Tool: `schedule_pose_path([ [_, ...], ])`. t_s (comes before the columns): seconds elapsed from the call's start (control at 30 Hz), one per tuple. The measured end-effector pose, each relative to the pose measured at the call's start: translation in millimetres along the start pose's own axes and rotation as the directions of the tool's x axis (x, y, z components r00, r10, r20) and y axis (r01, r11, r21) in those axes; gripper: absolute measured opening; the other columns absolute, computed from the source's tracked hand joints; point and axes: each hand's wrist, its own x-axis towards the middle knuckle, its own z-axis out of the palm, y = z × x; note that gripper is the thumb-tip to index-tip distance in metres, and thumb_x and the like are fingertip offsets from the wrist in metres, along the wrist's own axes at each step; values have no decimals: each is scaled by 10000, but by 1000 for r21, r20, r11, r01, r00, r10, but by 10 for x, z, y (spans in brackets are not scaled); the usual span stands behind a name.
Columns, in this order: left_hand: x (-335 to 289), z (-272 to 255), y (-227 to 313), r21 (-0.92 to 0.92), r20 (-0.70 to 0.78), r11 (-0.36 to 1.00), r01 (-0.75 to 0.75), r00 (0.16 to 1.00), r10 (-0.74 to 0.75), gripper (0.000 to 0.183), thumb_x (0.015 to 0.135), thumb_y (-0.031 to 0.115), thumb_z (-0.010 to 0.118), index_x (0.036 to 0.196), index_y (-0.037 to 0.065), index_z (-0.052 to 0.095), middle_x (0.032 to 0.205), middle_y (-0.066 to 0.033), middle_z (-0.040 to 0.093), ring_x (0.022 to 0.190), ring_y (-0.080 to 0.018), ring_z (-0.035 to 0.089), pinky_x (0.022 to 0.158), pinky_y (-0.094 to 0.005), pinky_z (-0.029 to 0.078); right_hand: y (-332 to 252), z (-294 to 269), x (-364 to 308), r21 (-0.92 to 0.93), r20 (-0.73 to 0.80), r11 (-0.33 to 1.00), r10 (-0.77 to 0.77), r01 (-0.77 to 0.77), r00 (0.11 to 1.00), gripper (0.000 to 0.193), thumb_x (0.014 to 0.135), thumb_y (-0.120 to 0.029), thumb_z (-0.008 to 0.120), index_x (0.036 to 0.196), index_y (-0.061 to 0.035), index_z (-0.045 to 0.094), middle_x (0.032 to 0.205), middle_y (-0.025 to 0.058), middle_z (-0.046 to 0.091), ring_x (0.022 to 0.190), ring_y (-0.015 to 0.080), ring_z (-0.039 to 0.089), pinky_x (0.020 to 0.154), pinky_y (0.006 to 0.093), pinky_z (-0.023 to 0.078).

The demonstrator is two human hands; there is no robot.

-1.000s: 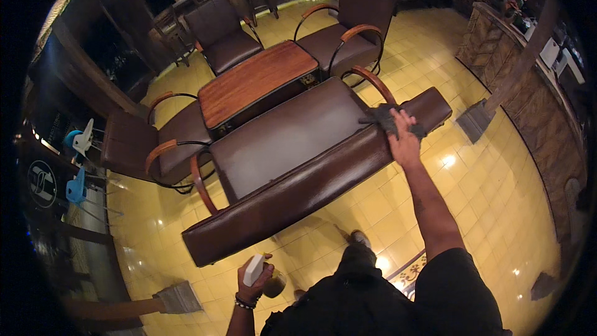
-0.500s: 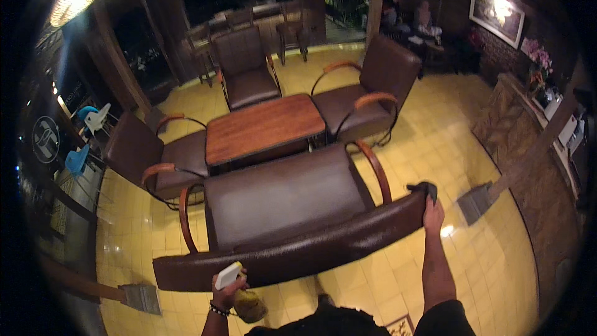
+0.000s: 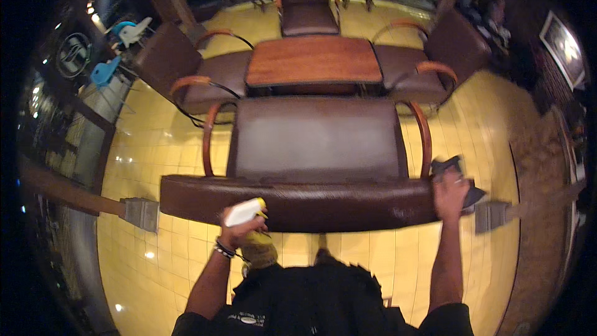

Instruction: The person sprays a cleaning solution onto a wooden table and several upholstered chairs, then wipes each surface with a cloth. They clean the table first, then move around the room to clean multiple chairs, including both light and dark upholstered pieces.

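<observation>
My left hand (image 3: 234,234) is wrapped round a spray bottle (image 3: 244,212) with a white and yellow trigger head and a yellowish body. It is held at the near side of the brown leather sofa's backrest (image 3: 336,205), left of its middle. At the backrest's right end, my right hand (image 3: 450,196) presses down on a dark cloth (image 3: 474,196). The cloth's ends stick out beyond the fingers on both sides. Ahead of the backrest lies the sofa seat (image 3: 320,137), between two curved wooden armrests.
A reddish wooden table (image 3: 314,61) stands beyond the sofa. Brown armchairs flank it at the left (image 3: 168,56) and right (image 3: 457,43), with another armchair (image 3: 309,17) at the far side. Posts with grey feet (image 3: 142,213) (image 3: 491,216) rise on both sides. People sit at the far right.
The view has turned, so the sofa now lies level across it. My right hand has shifted with the cloth over the backrest's right end. My left hand keeps its grip on the spray bottle.
</observation>
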Motion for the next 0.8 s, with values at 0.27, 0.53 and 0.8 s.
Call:
schedule_pose_path([
  [0.27, 5, -85, -136, 30, 111, 994, -105, 989, 101, 281, 891, 107, 800, 1134, 2, 708, 920, -86, 759, 778, -142, 730, 708, -312, 601, -3239, 23, 12, 536, 414, 731, -664, 424, 622, 550, 1024, -473, 487, 1356, -52, 610, 1265, 198, 694, 1127, 417, 667, 1010, 518, 496],
  [0.53, -918, -600, -386, -35, -59, 996, 76, 995, -78, 323, 885, 104, 810, 1186, 17, 728, 980, -30, 748, 839, -107, 683, 757, -286, 569, -4945, -53, -144, 559, 483, 670, -742, 489, 465, 621, 1053, -526, 440, 1301, 25, 583, 1248, 265, 667, 1129, 441, 668, 978, 540, 526],
  [0.8, -1515, -2455, -1695, -67, -206, 979, 194, 957, -204, 376, 902, 187, 816, 1227, 31, 706, 988, -43, 744, 877, -121, 699, 776, -277, 575, -6260, -11, -414, 604, 575, 719, -692, 343, 437, 702, 1040, -591, 399, 1262, 37, 621, 1175, 284, 695, 1137, 442, 659, 1006, 523, 507],
])
